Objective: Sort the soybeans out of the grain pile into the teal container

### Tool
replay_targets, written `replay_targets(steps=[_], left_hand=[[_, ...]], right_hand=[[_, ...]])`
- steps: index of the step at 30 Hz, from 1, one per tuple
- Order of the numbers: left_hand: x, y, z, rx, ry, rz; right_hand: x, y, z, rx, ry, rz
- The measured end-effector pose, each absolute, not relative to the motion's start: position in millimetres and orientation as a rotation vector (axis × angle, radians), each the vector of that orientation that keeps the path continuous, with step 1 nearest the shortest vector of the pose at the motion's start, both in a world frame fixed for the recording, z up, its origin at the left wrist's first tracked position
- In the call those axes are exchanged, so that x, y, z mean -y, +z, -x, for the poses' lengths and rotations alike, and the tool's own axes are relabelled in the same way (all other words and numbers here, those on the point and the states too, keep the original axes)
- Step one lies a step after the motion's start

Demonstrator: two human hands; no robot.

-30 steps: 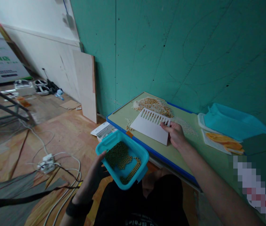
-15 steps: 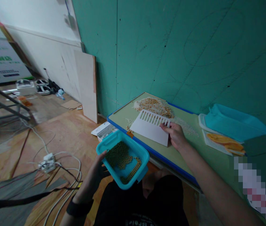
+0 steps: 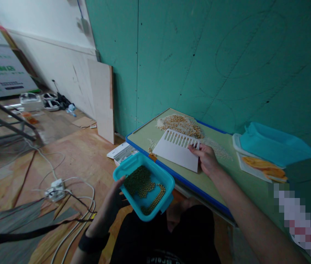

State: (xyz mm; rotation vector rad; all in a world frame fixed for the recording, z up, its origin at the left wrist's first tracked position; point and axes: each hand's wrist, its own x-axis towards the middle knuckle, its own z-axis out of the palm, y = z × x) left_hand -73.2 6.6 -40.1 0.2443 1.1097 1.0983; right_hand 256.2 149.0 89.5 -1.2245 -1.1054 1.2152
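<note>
My left hand [image 3: 117, 194] grips the left side of a blue plastic container [image 3: 169, 179], thumb over the rim and fingers underneath. Inside it lie small green beans [image 3: 137, 179] and yellow soybeans [image 3: 157, 198]. My right hand [image 3: 206, 157] is closed on the right end of a white slotted scraper [image 3: 176, 152], thumb on top. The scraper is tilted over the table [image 3: 218, 187], its slotted edge toward a heap of soybeans mixed with white grains [image 3: 180, 124]. More white grains [image 3: 218, 148] are spread beyond my right hand.
At the table's right stand a translucent blue bin [image 3: 273, 141] and an orange cloth [image 3: 264, 167] on a white lid. A green wall [image 3: 199, 55] rises behind. A power strip [image 3: 58, 190] with cables and a white box [image 3: 121, 152] lie on the floor.
Almost nothing differs. The scraper and my right hand sit very slightly lower in view; the container stays in my left hand.
</note>
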Motion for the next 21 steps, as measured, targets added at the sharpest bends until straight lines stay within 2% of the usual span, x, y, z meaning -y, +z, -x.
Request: replay_targets(steps=[21], left_hand=[[6,-8,56,-1.210,1.174,-0.293]], right_hand=[[-142,94,-258,1.013,1.248,1.223]])
